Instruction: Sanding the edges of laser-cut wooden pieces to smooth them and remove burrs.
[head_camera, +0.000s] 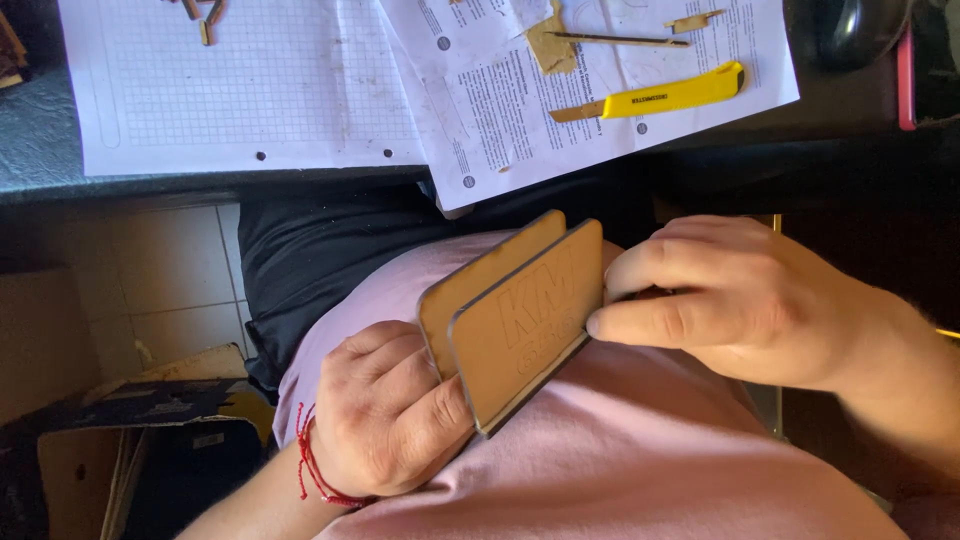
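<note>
Two rounded wooden panels (520, 320) are pinched at their seven o'clock corner by the closed left hand (385, 410); the right hand (720, 300) grips the three o'clock edge. Edges are best kept aligned, pressed evenly.

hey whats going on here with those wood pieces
A person holds two flat wooden panels side by side on edge over their lap, against a pink shirt. The left hand grips their lower end; the right hand pinches the upper end. On the desk above lie printed sheets, grid paper, a yellow utility knife and small wood bits.
</note>
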